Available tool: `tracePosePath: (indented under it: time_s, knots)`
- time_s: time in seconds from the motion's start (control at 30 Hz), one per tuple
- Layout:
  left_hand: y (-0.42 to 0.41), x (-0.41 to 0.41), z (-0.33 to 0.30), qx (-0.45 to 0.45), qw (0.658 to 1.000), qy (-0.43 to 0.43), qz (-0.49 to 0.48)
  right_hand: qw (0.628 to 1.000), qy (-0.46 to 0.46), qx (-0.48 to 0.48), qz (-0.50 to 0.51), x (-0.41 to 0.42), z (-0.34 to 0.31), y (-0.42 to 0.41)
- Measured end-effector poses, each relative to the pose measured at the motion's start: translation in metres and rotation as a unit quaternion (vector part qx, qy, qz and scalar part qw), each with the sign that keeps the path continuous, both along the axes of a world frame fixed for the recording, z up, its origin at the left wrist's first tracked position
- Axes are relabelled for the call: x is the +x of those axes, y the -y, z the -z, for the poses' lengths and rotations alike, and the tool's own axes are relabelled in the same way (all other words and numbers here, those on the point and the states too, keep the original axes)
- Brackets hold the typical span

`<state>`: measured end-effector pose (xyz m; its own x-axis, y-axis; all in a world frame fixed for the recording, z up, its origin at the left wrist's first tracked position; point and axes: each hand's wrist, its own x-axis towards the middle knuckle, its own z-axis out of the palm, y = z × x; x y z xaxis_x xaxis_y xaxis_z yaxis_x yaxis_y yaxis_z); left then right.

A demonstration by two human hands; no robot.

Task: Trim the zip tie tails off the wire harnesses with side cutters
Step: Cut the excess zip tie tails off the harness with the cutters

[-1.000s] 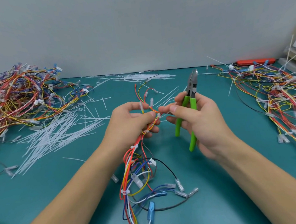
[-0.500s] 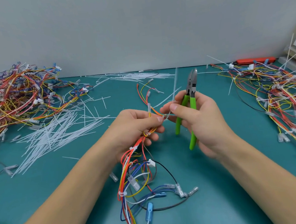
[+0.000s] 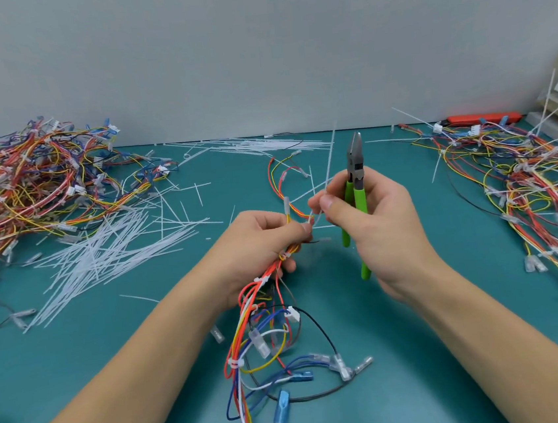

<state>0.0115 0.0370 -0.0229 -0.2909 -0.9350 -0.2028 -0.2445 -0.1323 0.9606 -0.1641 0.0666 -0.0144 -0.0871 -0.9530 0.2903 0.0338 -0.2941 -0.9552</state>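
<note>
- Compared with a second earlier, the long translucent white zip tie tail had swung up: before it lay hidden at the fingertips, and now it stood nearly upright from the pinch point toward the wall.
- The right hand had stayed in about the same place, its thumb and forefinger pinching the base of that tail while its other fingers curled round the green-handled side cutters.
- The cutters pointed up and away, steel tips together, not touching the tail.
- The left hand had sunk slightly and gripped the multicoloured wire harness with fingers wrapped round the bundle just below the tie.
- The harness was held just above the teal tabletop at the centre; its red, orange, yellow, blue, white and black wires trailed toward the viewer, bound by small white ties and ending in clear and blue connectors.
- A heap of tangled coloured wire harnesses lay far left, a sheaf of loose cut white tie tails beside it.
- More coloured harnesses with long untrimmed tails lay at right.
</note>
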Motion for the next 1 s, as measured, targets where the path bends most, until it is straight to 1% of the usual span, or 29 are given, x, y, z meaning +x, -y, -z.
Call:
tracePosePath:
  time_s: [0.07,0.13,0.2,0.27,0.37,0.5,0.57,0.67,0.8,1.0]
  knots:
    - [0.002,0.001,0.002,0.004,0.999,-0.031,-0.038,0.998,-0.053,-0.005,0.027,-0.004,0.002,0.001]
    - [0.004,0.002,0.0,0.006,0.993,-0.086,-0.074,0.991,-0.124,0.0,0.056,-0.008,0.002,0.001]
    - [0.006,0.004,-0.001,0.007,0.987,-0.133,-0.094,0.981,-0.182,0.015,0.069,-0.012,0.002,0.002]
    - [0.007,0.005,-0.002,0.01,0.982,-0.158,-0.099,0.971,-0.223,0.048,0.071,-0.012,0.004,0.002]
    - [0.008,0.006,-0.003,0.022,0.979,-0.169,-0.109,0.954,-0.272,0.12,0.038,-0.01,0.003,-0.002]
    - [0.008,0.007,-0.006,0.026,0.976,-0.176,-0.128,0.939,-0.306,0.154,-0.029,-0.008,-0.002,-0.006]
    - [0.008,0.007,-0.007,0.02,0.974,-0.182,-0.134,0.929,-0.344,0.136,-0.028,-0.009,-0.001,-0.007]
    - [0.007,0.007,-0.01,0.015,0.972,-0.185,-0.142,0.922,-0.381,0.067,0.0,-0.01,0.002,-0.006]
    - [0.007,0.009,-0.012,0.019,0.969,-0.2,-0.147,0.914,-0.404,0.022,0.025,-0.013,0.003,-0.004]
    - [0.008,0.009,-0.01,0.02,0.968,-0.212,-0.135,0.904,-0.426,-0.015,0.036,-0.013,0.003,-0.003]
